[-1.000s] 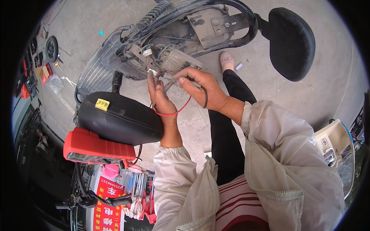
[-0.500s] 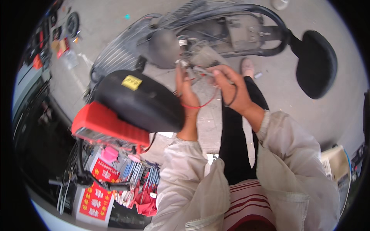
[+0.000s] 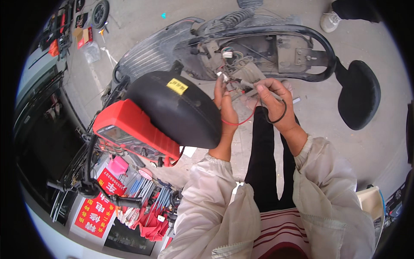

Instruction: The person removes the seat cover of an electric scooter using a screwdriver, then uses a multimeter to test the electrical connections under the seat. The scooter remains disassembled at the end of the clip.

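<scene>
My left hand [image 3: 227, 108] is closed round a small white wire connector [image 3: 221, 77], held up in its fingertips. Close by on the right, my right hand [image 3: 279, 101] pinches a thin multimeter probe [image 3: 246, 84] that points left at the connector; whether its tip touches cannot be made out. A black lead [image 3: 281, 117] loops below the right hand, and a red lead [image 3: 239, 124] curves between both hands. The red multimeter [image 3: 129, 131] rests against the black seat [image 3: 181, 114]. Just beyond my fingers, wires [image 3: 236, 64] spill from the scooter's open frame [image 3: 282, 52].
A second black seat pad [image 3: 359, 95] juts out right of the frame. Another person's shoe [image 3: 330, 21] stands at the far right. Handlebars [image 3: 125, 201] and red signs [image 3: 97, 213] lie at the lower left. A loose wheel [image 3: 100, 14] is at the far left.
The view has shifted, so the scooter and seat appear lower and farther right. More of the other person's leg shows. Both hands keep their hold near the wires.
</scene>
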The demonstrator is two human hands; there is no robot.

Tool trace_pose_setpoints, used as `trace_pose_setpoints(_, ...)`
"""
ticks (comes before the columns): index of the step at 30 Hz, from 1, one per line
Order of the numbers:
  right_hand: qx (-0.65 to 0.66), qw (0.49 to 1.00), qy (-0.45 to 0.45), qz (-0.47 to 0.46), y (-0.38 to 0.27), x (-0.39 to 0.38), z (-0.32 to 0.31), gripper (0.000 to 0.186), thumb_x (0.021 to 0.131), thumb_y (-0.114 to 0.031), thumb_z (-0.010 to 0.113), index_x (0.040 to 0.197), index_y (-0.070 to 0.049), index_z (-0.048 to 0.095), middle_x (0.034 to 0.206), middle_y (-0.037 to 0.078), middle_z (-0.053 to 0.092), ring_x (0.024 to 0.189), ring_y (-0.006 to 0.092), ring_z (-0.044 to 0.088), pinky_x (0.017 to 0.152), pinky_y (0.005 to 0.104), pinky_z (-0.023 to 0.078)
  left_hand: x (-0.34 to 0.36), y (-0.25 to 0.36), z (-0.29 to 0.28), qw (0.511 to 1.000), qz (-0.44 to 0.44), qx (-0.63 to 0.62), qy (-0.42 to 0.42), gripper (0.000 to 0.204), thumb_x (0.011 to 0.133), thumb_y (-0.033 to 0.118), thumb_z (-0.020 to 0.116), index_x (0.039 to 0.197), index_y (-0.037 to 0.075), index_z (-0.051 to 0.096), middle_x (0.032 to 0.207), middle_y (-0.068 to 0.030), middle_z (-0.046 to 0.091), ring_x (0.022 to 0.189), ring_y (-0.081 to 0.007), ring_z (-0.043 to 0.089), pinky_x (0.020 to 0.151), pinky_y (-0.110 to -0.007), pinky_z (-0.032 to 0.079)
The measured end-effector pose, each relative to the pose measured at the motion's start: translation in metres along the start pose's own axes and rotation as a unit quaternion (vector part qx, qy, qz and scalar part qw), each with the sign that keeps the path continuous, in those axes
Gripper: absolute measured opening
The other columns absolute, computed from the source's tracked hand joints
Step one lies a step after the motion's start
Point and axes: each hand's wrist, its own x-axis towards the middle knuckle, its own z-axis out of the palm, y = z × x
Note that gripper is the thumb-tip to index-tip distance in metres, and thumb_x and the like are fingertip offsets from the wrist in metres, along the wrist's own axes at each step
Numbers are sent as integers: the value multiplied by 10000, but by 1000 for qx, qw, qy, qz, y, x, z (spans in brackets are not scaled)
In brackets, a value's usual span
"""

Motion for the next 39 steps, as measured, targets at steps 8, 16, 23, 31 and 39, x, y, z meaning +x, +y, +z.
trace_pose_setpoints(8, -38, 992, -30, 117, -25, 46, 0, 417, 970, -321, 495, 784, 24, 634, 687, 68, 577, 666, 148, 578, 602, 334, 438, 3, 0, 6, 998, 2, -20, 55, 595, 856, 150, 363, 1423, -15, 290, 1342, -193, 472, 1028, -218, 516, 966, -366, 402)
trace_pose_setpoints(16, -333, 901, -244, 133, 21, 97, 51, 269, 784, -213, 666, 949, -2, 693, 823, 206, 674, 776, 327, 660, 713, 392, 508, 7, -5, 11, 990, -22, -99, 98, 563, 856, 113, 377, 1378, -81, 295, 1332, -264, 441, 1014, -252, 593, 856, -347, 503)
trace_pose_setpoints(23, -211, 948, -189, 145, 44, 96, 53, 204, 744, -172, 703, 915, -61, 690, 847, 177, 684, 795, 326, 665, 686, 404, 509, 20, -23, 12, 979, -4, -136, 151, 606, 841, 85, 390, 1422, -58, 289, 1334, -225, 466, 907, -231, 636, 809, -319, 516)
trace_pose_setpoints(31, -301, 933, -183, 69, 27, 92, 50, 180, 693, -92, 697, 873, -85, 689, 770, 160, 674, 721, 338, 653, 637, 418, 501, 21, 3, 19, 974, -37, -187, 124, 538, 836, 52, 376, 1360, -60, 430, 1079, -153, 649, 796, -139, 628, 673, -234, 503)
trace_pose_setpoints(39, -284, 928, -235, 59, 13, 91, 37, 140, 769, -112, 656, 858, -6, 675, 773, 186, 671, 724, 331, 659, 658, 416, 499, 28, -1, 24, 970, -36, -198, 137, 445, 894, 56, 346, 1318, -56, 422, 1133, -144, 595, 823, -126, 589, 709, -270, 515)
